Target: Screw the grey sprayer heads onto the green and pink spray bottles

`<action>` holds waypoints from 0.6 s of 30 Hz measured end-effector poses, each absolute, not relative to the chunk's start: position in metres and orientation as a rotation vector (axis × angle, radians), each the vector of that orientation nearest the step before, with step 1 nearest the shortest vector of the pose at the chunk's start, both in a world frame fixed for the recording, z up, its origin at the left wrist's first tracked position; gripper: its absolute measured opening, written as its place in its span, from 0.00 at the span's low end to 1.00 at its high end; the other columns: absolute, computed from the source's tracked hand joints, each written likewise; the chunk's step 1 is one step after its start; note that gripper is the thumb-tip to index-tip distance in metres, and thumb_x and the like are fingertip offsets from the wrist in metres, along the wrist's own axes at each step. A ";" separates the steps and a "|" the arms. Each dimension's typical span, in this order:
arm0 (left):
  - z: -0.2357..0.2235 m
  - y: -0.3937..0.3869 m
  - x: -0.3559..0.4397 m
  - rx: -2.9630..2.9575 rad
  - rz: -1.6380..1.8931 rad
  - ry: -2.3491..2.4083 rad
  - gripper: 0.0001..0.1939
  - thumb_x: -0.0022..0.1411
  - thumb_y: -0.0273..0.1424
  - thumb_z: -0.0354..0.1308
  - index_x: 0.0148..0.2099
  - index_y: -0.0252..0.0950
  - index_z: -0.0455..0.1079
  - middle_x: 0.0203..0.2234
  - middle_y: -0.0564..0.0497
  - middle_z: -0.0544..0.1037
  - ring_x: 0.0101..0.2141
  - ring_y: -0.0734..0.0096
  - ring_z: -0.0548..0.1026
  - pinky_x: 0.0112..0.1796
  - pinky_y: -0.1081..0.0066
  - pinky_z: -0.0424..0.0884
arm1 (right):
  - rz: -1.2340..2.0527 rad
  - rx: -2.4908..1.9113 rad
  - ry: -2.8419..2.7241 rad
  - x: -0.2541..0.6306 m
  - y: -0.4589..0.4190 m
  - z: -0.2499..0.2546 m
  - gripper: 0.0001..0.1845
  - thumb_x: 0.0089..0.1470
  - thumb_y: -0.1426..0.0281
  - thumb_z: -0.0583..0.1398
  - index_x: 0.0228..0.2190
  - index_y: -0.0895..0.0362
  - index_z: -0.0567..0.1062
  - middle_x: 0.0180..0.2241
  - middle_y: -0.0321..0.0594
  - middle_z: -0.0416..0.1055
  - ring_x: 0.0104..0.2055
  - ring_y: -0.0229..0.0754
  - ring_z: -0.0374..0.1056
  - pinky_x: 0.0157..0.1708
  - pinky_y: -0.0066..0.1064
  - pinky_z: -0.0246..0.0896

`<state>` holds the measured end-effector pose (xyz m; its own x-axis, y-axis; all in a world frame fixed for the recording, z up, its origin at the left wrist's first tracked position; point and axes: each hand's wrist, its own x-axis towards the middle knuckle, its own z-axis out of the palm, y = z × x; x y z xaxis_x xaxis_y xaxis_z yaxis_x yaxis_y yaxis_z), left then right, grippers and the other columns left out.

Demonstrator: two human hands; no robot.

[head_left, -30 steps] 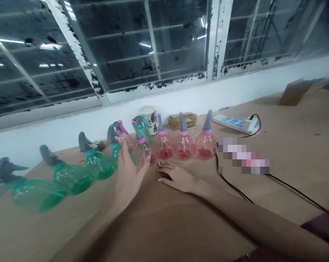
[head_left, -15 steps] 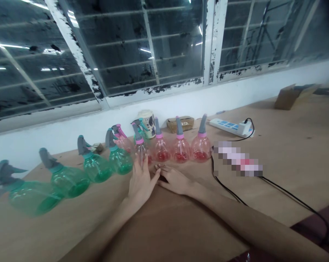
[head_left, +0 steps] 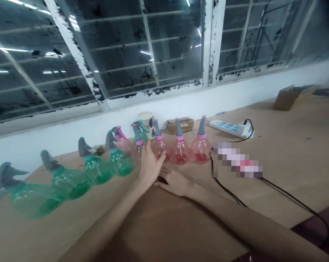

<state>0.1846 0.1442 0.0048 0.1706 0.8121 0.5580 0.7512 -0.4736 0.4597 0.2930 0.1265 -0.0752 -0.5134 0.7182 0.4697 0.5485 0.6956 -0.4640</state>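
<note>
My left hand (head_left: 150, 163) is raised before the row of pink spray bottles, fingers stretched upward and thumb spread. It partly covers one pink spray bottle (head_left: 139, 142) with a grey trigger head; whether it touches that bottle I cannot tell. My right hand (head_left: 177, 182) rests low over the table just to the right, its fingers loosely bent and apart, fingertips close to the left wrist. Further right stand a second pink spray bottle (head_left: 181, 152) and a third pink spray bottle (head_left: 200, 150), upright with red liquid inside.
Several green spray bottles, one a green spray bottle (head_left: 97, 170), line the left side. Behind are a paper cup (head_left: 149, 122), a taped brown package (head_left: 180, 124) and a power strip (head_left: 227, 127). Black cables (head_left: 227, 189) cross the right, near a blurred-out item (head_left: 237, 158). A cardboard box (head_left: 287, 99) sits farther back.
My left hand has shifted up and right, from in front of the pink bottle's body toward the gap beside it. My right hand has barely moved.
</note>
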 end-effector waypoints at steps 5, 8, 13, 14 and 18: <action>0.013 0.191 0.213 2.276 1.357 1.592 0.28 0.54 0.32 0.54 0.55 0.28 0.54 0.54 0.34 0.59 0.56 0.54 0.58 0.55 0.58 0.55 | 0.327 -0.952 -2.253 0.292 0.129 -0.079 0.24 0.57 0.60 0.52 0.48 0.62 0.68 0.51 0.48 0.66 0.57 0.45 0.55 0.57 0.39 0.48; 0.012 0.205 0.220 2.232 1.329 1.642 0.22 0.55 0.33 0.53 0.50 0.26 0.59 0.48 0.33 0.66 0.50 0.52 0.66 0.50 0.58 0.61 | 0.314 -0.959 -2.248 0.292 0.129 -0.080 0.25 0.57 0.59 0.51 0.49 0.63 0.67 0.51 0.49 0.65 0.58 0.45 0.54 0.58 0.38 0.48; 0.015 0.206 0.210 2.185 1.213 1.715 0.16 0.57 0.35 0.50 0.45 0.30 0.61 0.32 0.38 0.75 0.35 0.50 0.75 0.36 0.58 0.68 | 0.313 -0.978 -2.256 0.291 0.129 -0.081 0.24 0.57 0.60 0.51 0.49 0.62 0.67 0.53 0.50 0.63 0.58 0.45 0.54 0.57 0.39 0.48; 0.016 0.201 0.206 2.194 1.197 1.718 0.16 0.57 0.36 0.51 0.44 0.31 0.62 0.31 0.39 0.76 0.35 0.51 0.75 0.36 0.59 0.68 | 0.319 -0.988 -2.253 0.291 0.128 -0.081 0.24 0.57 0.59 0.51 0.49 0.62 0.67 0.53 0.50 0.63 0.58 0.45 0.55 0.57 0.39 0.49; 0.022 0.173 0.193 2.268 1.136 1.683 0.13 0.56 0.37 0.53 0.41 0.35 0.64 0.31 0.44 0.76 0.36 0.56 0.75 0.37 0.62 0.68 | 0.323 -1.009 -2.238 0.291 0.125 -0.078 0.24 0.57 0.60 0.51 0.49 0.63 0.68 0.52 0.50 0.65 0.57 0.45 0.56 0.56 0.39 0.50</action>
